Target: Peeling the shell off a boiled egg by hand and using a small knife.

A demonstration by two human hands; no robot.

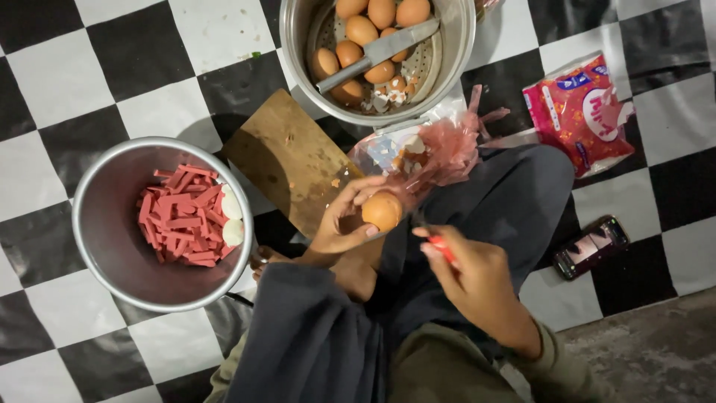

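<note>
Brown egg (382, 211) in left hand (344, 224) grip; right hand (477, 280) closed on red-handled tool (441, 246); two metal pots.

Left hand (344, 224) cups a brown egg (382, 211) — right hand (477, 280) pinches something red.

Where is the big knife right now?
In the head view, the grey-handled metal knife lies at top centre, resting across brown eggs inside the perforated metal steamer pot, beyond the wooden cutting board.

Both hands (350, 220) (470, 272) curled, close together
</note>
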